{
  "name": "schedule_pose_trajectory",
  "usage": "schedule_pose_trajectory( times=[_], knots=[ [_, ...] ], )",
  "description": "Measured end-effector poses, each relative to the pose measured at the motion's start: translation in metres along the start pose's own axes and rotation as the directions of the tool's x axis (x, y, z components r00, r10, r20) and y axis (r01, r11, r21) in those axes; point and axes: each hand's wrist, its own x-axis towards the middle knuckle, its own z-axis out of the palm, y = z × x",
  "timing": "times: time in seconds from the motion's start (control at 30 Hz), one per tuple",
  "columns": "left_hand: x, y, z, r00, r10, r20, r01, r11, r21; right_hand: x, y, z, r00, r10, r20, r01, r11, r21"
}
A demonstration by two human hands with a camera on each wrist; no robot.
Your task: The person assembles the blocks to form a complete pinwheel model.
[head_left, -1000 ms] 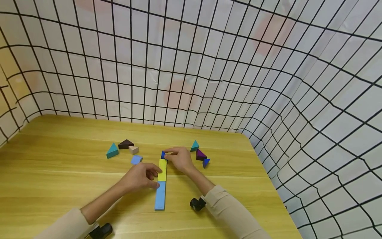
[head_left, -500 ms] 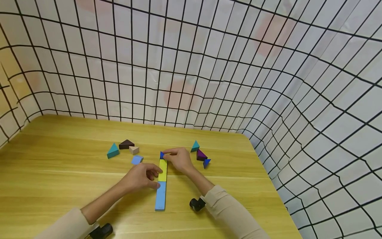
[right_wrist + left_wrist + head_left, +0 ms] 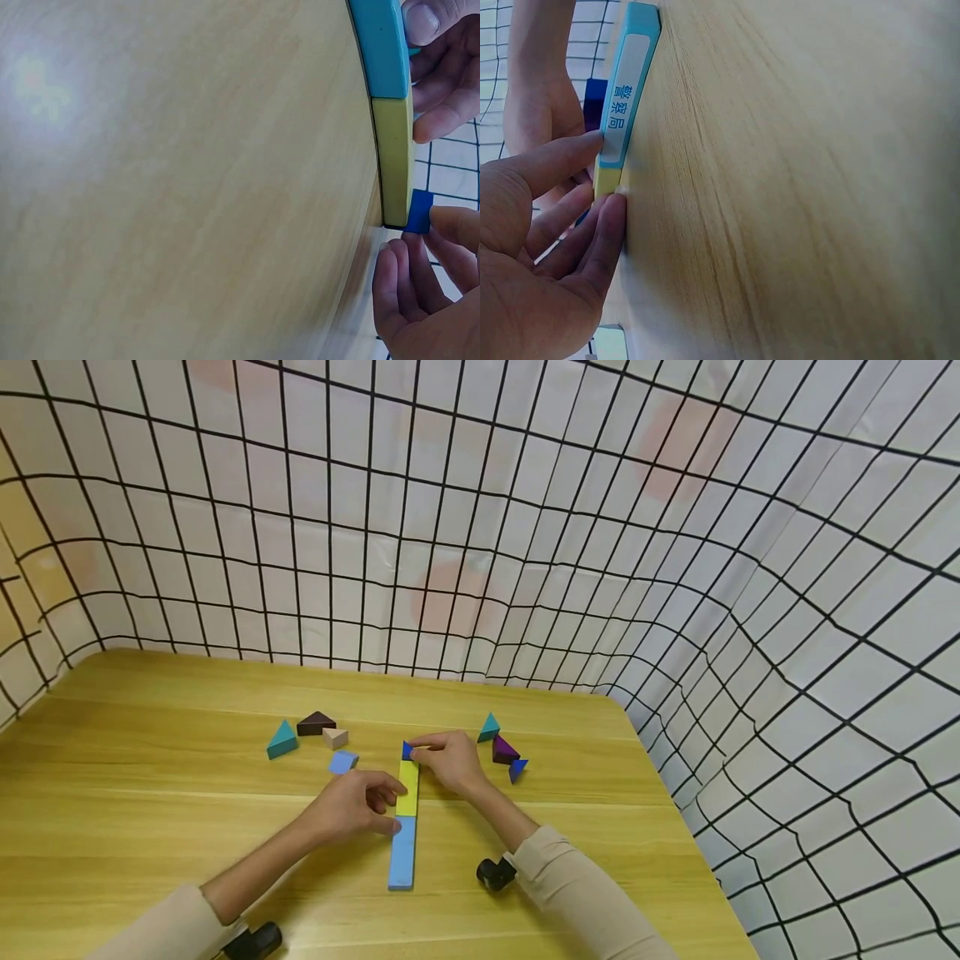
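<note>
A light blue block (image 3: 402, 860) and a yellow block (image 3: 407, 789) lie end to end in a line on the table. In the left wrist view, the light blue block's side bears a white label (image 3: 625, 94) with printed characters. My left hand (image 3: 345, 807) is on the left of this row, its thumb touching the light blue block and its fingertips against the yellow one. At the far end of the yellow block, my right hand (image 3: 453, 762) pinches a small dark blue triangular block (image 3: 407, 750), which rises above the yellow block in the right wrist view (image 3: 421, 211).
Back left lie a teal triangle (image 3: 282, 740), a dark brown triangle (image 3: 316, 723), a beige triangle (image 3: 335, 738) and a pale blue block (image 3: 342, 762). On the right lie another teal triangle (image 3: 489, 728), a purple one (image 3: 504, 750) and a blue one (image 3: 518, 770). A gridded cloth wall (image 3: 420, 560) borders the table.
The dark blue triangular block has shifted slightly left and turned at the yellow block's end, between the right hand's fingers. My left hand has stayed in place.
</note>
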Motion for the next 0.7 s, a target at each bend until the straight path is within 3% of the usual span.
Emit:
schedule_pose_trajectory(
  times=[0.7],
  knots=[
    [0.0007, -0.0022, 0.0002, 1.000, 0.002, 0.004, -0.002, 1.000, -0.008, 0.0010, 0.0012, 0.0013, 1.000, -0.014, -0.006, 0.013, 1.000, -0.008]
  ],
)
